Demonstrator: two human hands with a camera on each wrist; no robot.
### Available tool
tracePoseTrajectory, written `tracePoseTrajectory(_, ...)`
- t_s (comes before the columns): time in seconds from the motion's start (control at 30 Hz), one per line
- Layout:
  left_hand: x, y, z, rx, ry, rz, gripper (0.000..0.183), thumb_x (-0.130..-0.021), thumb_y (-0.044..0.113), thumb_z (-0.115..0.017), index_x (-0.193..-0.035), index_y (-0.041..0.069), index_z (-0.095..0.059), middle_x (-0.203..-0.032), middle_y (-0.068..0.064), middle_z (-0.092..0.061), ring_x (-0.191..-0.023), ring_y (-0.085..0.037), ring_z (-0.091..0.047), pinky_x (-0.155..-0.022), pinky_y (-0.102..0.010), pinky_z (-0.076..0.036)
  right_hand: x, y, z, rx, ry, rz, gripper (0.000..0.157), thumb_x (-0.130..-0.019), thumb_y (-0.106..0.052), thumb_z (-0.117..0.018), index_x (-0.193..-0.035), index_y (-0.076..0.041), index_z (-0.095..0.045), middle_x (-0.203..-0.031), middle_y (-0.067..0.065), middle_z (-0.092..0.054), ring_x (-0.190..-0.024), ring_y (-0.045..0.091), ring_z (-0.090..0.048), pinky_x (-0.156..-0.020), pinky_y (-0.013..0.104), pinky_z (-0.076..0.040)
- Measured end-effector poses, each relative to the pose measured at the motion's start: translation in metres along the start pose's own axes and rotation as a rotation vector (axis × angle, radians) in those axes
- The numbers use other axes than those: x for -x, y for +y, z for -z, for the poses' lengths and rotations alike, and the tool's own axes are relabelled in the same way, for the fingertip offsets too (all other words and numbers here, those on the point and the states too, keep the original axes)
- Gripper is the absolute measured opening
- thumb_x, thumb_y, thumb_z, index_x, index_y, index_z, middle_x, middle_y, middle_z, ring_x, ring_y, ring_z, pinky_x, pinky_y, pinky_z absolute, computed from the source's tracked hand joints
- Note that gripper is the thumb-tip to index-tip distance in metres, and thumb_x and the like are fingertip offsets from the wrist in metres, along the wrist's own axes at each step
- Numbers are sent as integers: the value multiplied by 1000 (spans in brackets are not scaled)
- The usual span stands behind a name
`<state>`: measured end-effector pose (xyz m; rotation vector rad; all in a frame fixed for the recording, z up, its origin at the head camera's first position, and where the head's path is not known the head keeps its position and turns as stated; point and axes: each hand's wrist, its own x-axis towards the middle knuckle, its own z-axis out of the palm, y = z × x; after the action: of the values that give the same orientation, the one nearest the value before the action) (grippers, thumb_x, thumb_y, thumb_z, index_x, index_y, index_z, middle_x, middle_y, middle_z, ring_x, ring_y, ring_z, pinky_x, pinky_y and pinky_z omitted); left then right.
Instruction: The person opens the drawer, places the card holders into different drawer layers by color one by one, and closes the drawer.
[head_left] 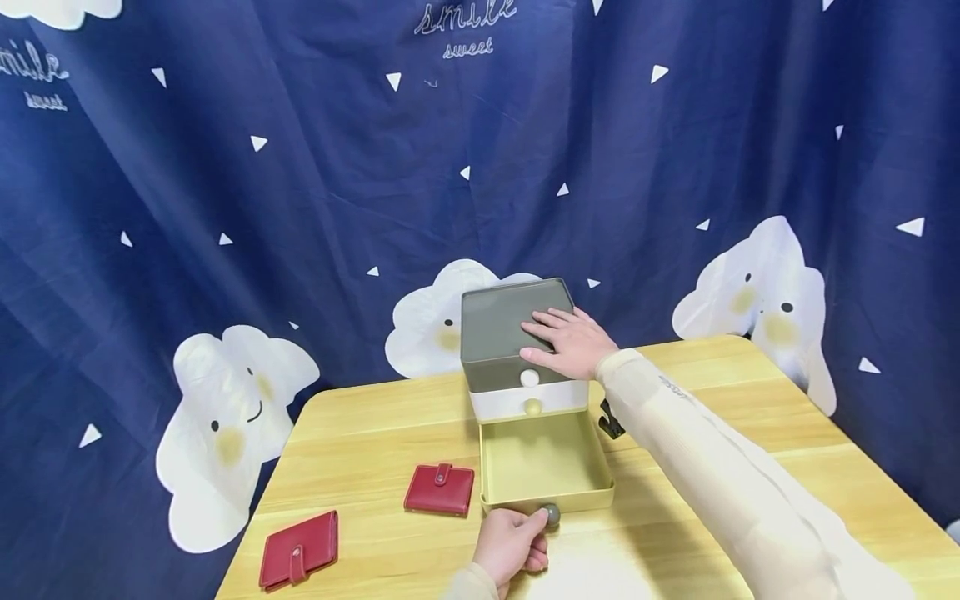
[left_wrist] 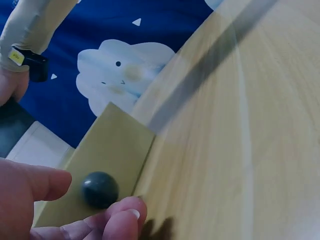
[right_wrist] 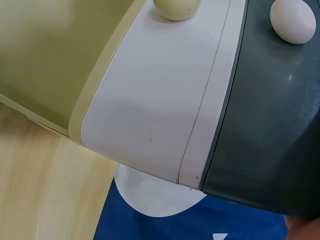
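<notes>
A small three-tier drawer box [head_left: 491, 379] stands on the table, with a dark grey top tier, a white middle and a yellow-green bottom. Its bottom drawer [head_left: 543, 454] is pulled out, and the inside looks bare. My left hand [head_left: 510, 540] is at the front of that drawer, thumb and fingers on either side of its dark round knob [left_wrist: 100, 190]. In the left wrist view a gap shows between thumb and knob, while a fingertip overlaps the knob's lower edge. My right hand [head_left: 573, 343] rests with fingers spread on the grey top.
Left of the drawer lies a red snap wallet [head_left: 438, 490]; another red wallet [head_left: 300, 550] is nearer the table's left edge. A small black object [head_left: 611, 421] shows beside the box, under the right forearm. A blue curtain [head_left: 337, 167] with clouds hangs behind the wooden table [head_left: 375, 417].
</notes>
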<state>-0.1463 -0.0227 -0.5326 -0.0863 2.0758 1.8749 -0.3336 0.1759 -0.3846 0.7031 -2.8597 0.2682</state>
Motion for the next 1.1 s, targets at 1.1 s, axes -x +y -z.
tracePoseTrajectory(1.1,7,67,114,-172,137,-235,38,-96,25,-60,-111,-10,-63,-85,-9,-68,-76,-21,-65,-66,-29,-56,1,-2,4,-12,-9,-5,72,-90,-74,-30,-146,-30,-43,-152,-1,-37,-142,23,-26,-115,52,-12)
